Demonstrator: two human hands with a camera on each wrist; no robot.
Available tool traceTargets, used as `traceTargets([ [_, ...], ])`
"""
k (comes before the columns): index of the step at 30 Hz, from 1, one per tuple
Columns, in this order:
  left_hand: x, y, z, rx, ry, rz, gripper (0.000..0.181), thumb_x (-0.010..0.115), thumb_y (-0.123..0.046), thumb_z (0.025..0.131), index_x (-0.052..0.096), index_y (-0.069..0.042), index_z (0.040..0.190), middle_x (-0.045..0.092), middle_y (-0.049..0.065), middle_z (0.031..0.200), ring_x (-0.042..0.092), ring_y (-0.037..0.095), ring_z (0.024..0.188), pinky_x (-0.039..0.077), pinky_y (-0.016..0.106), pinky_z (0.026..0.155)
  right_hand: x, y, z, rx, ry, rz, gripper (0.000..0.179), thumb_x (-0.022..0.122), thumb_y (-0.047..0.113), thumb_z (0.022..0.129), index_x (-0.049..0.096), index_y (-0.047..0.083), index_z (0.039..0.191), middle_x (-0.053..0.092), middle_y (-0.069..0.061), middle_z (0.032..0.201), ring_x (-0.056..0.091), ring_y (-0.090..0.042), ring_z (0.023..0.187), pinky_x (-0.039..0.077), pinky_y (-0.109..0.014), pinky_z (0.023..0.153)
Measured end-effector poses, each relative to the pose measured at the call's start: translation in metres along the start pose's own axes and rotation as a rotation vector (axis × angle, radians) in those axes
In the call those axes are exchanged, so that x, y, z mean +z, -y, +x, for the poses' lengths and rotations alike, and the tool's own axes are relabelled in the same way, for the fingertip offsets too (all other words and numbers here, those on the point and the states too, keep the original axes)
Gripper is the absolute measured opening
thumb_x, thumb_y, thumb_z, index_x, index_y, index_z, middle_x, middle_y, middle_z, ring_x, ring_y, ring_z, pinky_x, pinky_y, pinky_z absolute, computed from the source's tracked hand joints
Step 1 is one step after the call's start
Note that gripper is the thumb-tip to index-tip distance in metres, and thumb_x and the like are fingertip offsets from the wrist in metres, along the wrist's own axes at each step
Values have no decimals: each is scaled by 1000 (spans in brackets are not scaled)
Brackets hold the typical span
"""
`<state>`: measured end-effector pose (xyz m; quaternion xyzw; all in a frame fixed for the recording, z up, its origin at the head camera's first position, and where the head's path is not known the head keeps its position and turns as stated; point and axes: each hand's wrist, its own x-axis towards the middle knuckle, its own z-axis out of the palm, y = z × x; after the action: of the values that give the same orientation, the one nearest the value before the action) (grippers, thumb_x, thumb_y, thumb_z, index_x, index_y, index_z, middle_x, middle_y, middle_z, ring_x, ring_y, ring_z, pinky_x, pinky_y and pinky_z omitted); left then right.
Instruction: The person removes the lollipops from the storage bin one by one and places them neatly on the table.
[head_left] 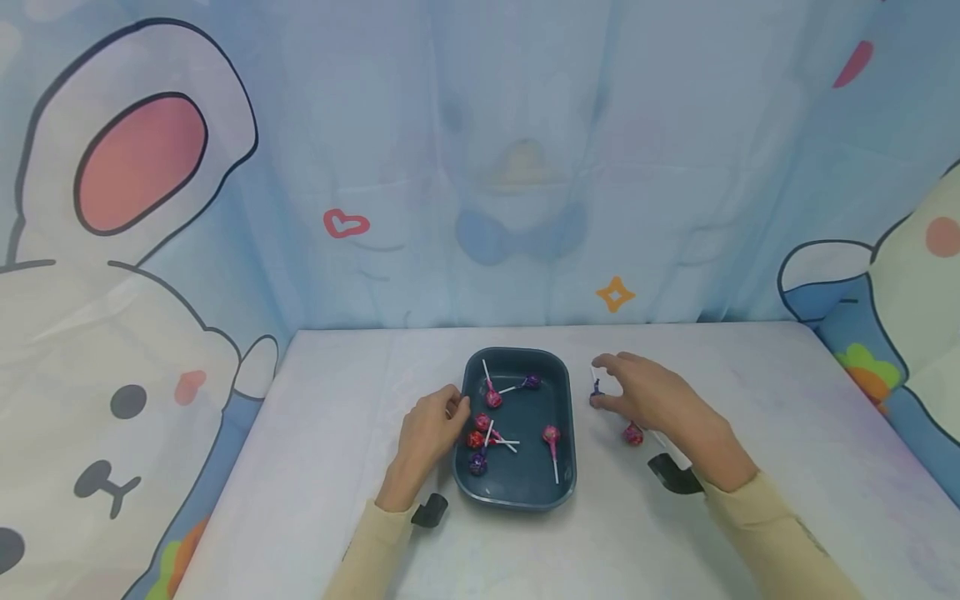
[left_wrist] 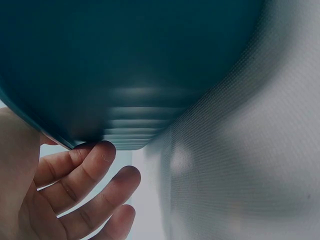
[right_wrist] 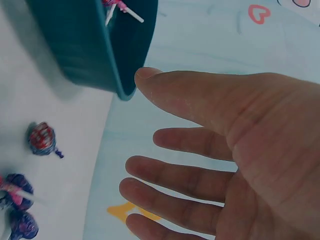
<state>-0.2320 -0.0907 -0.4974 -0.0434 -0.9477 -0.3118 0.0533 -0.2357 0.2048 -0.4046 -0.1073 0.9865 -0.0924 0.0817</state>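
A dark teal tray (head_left: 517, 492) holds several wrapped lollipops, among them a pink one (head_left: 551, 435) and purple ones (head_left: 477, 463). My left hand (head_left: 431, 429) holds the tray's left rim, with fingertips against the outer wall in the left wrist view and the thumb mostly hidden. Right of the tray, my right hand (head_left: 648, 396) hovers over loose lollipops, fingers spread and thumb apart, holding nothing. A purple lollipop (head_left: 596, 396) shows between its thumb and index finger in the head view. A red lollipop (head_left: 633, 433) lies below the palm.
A white cloth (head_left: 360, 358) covers the table. In the right wrist view, a red-and-blue lollipop (right_wrist: 41, 139) lies on it near purple-wrapped ones (right_wrist: 22, 225). Behind the table hangs a light blue curtain (head_left: 375, 125) with cartoon prints.
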Motion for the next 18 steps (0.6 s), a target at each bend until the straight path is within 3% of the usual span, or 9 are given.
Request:
traceTargets([
  [9,0,0,-1,2,-8,-3,21,50,-36,90,59,-19,83,59,-7,71,50,7,55,39,22,50,-5,13,4,-106,-38,-32,60,71,37,76,51,9,125,61,-11,108,59,-22,92,49,-43,78],
  [18,0,0,0,-4,4,-11,21,49,-37,90,60,-19,83,60,-6,73,50,8,57,40,22,51,-7,29,10,-153,-46,-41,55,72,37,76,55,10,121,63,-9,107,60,-23,94,49,-43,79],
])
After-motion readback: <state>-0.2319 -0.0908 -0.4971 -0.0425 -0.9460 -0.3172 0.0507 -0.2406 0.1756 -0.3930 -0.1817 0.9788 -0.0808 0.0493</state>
